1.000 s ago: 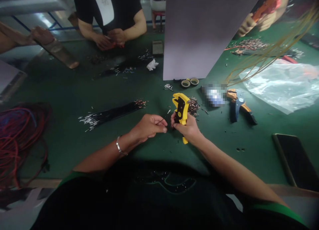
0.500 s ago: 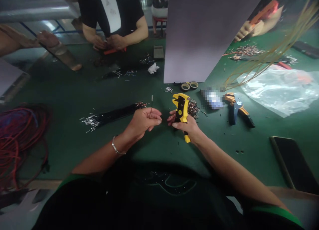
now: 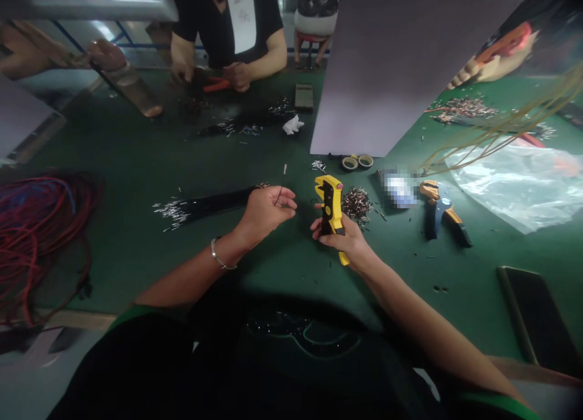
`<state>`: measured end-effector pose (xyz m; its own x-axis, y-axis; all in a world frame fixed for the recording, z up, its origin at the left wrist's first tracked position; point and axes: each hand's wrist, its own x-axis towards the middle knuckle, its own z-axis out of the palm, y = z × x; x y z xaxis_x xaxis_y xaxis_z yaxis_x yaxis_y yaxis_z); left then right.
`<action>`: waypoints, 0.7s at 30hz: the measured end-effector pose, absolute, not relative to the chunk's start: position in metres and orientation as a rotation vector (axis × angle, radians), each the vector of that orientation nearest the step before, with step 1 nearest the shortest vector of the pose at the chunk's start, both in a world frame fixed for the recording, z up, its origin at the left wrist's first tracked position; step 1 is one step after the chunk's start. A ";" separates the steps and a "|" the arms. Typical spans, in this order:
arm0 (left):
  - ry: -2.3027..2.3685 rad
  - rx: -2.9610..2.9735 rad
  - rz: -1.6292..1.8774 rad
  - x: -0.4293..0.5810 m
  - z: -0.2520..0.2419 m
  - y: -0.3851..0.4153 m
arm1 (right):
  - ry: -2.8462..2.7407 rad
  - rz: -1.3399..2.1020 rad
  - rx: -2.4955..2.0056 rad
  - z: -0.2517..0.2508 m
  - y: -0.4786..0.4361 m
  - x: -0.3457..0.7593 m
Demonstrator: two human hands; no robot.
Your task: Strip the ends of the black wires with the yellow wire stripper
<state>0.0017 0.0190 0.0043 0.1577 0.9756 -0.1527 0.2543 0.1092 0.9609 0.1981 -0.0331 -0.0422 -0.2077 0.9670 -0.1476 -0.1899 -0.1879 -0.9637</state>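
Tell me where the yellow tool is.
In the head view, the yellow tool is near the centre, in the right hand, just left of the copper-coloured pile.

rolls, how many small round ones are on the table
2: one roll and a second roll to its right, both by the grey panel's lower edge. The panel may hide more.

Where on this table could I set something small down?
Bare tabletop lies between the red cable coil and the black wire bundle, and from that bundle to the farther wires. Right of the yellow wire stripper it is crowded: a clippings heap, a blue and orange hand tool, a plastic bag.
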 end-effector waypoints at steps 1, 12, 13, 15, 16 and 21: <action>1.296 1.388 0.836 0.002 0.002 0.020 | -1.112 1.577 -1.081 -0.040 -0.033 0.198; 1.289 1.379 0.826 0.003 -0.002 0.019 | -1.142 1.593 -1.058 -0.039 -0.030 0.204; 1.293 1.358 0.827 0.004 -0.002 0.019 | -1.146 1.600 -1.066 -0.038 -0.030 0.204; 1.304 1.317 0.829 0.005 0.000 0.019 | -1.147 1.608 -1.075 -0.038 -0.030 0.203; 1.309 1.303 0.836 0.005 0.001 0.019 | -1.145 1.608 -1.077 -0.038 -0.030 0.202; 1.317 1.294 0.910 0.006 0.004 0.020 | -1.185 1.585 -1.079 -0.041 -0.028 0.202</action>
<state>0.0061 0.0196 0.0044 0.1121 0.9812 -0.1574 0.1997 0.1329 0.9708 0.2019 -0.0279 -0.0409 -0.2569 0.9560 -0.1415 -0.1347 -0.1804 -0.9743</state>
